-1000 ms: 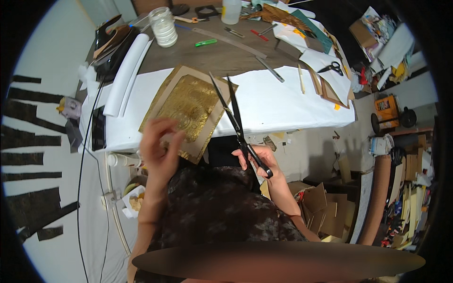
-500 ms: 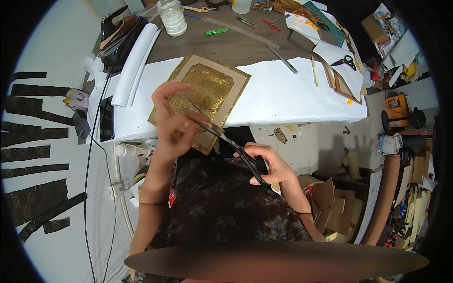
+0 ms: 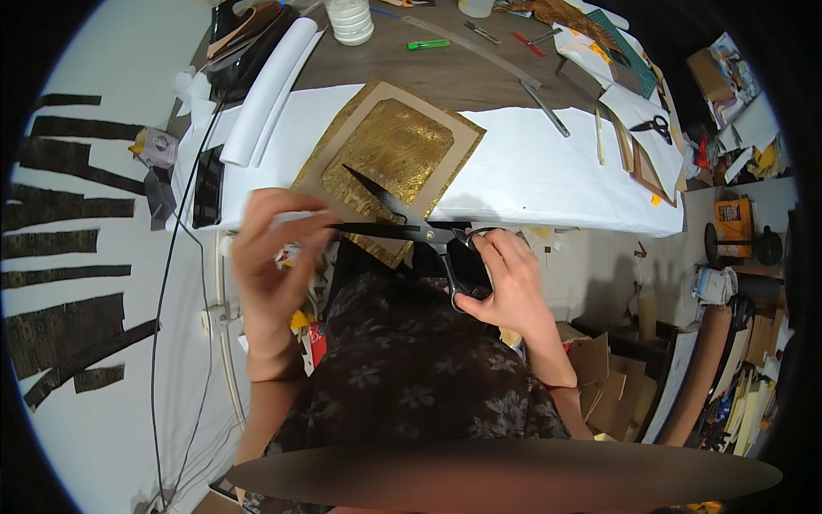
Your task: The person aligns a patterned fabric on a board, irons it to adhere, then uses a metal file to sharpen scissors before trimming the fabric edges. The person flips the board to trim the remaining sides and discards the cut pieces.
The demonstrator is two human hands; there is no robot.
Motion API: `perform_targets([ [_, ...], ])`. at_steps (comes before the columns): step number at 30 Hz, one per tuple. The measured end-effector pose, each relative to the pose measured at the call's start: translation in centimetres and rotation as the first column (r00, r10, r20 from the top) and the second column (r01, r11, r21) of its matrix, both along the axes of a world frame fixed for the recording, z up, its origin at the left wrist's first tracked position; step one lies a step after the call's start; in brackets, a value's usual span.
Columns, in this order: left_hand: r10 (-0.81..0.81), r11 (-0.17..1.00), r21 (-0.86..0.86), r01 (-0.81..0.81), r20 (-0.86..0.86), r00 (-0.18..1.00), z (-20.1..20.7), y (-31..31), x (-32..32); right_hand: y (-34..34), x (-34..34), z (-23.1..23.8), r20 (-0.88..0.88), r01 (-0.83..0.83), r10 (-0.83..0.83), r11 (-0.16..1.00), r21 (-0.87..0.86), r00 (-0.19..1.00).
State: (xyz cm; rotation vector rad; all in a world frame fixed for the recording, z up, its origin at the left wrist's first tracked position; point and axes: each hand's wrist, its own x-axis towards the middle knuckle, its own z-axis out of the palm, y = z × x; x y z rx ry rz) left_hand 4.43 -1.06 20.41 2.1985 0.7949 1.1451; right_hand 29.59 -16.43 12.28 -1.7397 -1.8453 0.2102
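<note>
My right hand [image 3: 511, 278] grips a pair of black-handled scissors [image 3: 431, 234] by the loops, the dark blades spread and pointing left. My left hand [image 3: 278, 253] is raised beside the tip of the lower blade, smeared by motion. Whether its fingers touch the blade or hold anything cannot be made out. Behind the blades lies a shiny gold embossed sheet [image 3: 398, 141] bearing a beige frame [image 3: 341, 140] with rounded inner corners. The sheet is turned askew, and its nearest corner sticks out past the table's front edge, partly hidden by the scissors.
White paper [image 3: 548, 184] covers the front of the table. A white paper roll [image 3: 270, 98], an iron [image 3: 244, 56], a white jar [image 3: 349, 21], a green cutter [image 3: 428, 44], a metal ruler [image 3: 471, 51] and other scissors [image 3: 655, 127] lie around. A cable [image 3: 167, 308] hangs at left.
The scissors have opened and turned so their blades spread over the gold sheet. My left hand has moved left and down, off the blades' middle. The view has shifted slightly.
</note>
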Motion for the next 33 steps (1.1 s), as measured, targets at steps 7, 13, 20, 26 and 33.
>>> perform_targets([
  [7,0.032,0.986,0.168,0.017,-0.28,0.959,-3.6,-0.5,0.9,0.9,-1.1,2.2,0.131,-0.079,0.081,0.997,-0.018,0.988],
  [13,0.23,0.97,0.081,-0.23,0.01,0.973,-6.0,-0.1,-1.2,1.6,-1.9,2.1,0.158,-0.112,0.113,0.994,-0.015,0.981],
  [20,0.582,0.776,-0.26,-0.575,-0.055,0.811,-10.4,-1.6,-11.2,2.4,-2.1,-0.1,0.115,-0.084,0.085,0.996,-0.012,0.99],
  [26,0.754,0.434,-0.27,-0.859,-0.413,0.511,-22.4,-4.1,-25.9,3.8,-3.2,-0.4,0.03,-0.121,0.12,0.992,0.02,0.992],
  [33,0.746,0.071,-0.42,-0.905,-0.58,0.327,-36.0,-10.4,-38.1,3.7,-3.2,-1.9,-0.148,-0.158,0.152,0.987,-0.025,0.977],
])
